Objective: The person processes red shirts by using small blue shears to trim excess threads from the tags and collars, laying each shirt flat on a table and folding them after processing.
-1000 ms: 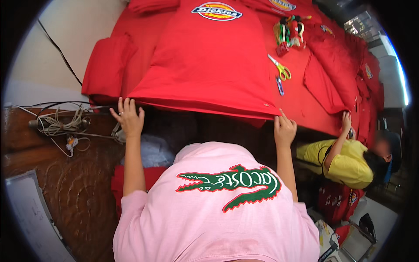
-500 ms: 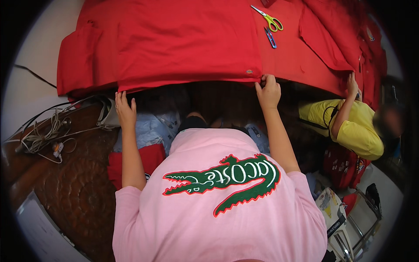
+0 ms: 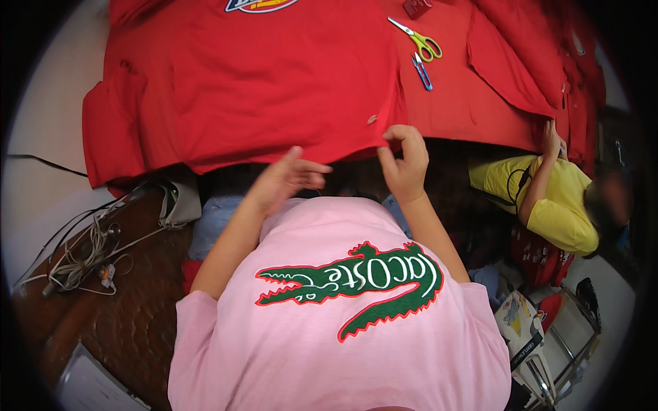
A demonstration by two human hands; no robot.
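A red shirt (image 3: 274,96) lies spread over the front of the table, with a printed emblem near its far side and a tiny tag by its right corner. My right hand (image 3: 407,164) pinches the hem near that corner. Just in front of the shirt's near edge, my left hand (image 3: 291,181) is in the air, fingers stretched out and slightly blurred, holding nothing. To the right of the shirt lie scissors (image 3: 426,48) with yellow-green handles and blue thread snips (image 3: 422,72).
At right, a person in a yellow shirt (image 3: 562,205) works on other red garments (image 3: 514,61). Tangled cables (image 3: 89,257) lie on brown carved wood (image 3: 130,322) at left. A small red box (image 3: 417,8) sits beyond the scissors. A chair frame (image 3: 565,335) stands lower right.
My left hand has let go of the hem's left end and moved right, toward my right hand. The shirt has slid nearer, bringing its emblem into view. My right hand shifted slightly left and nearer.
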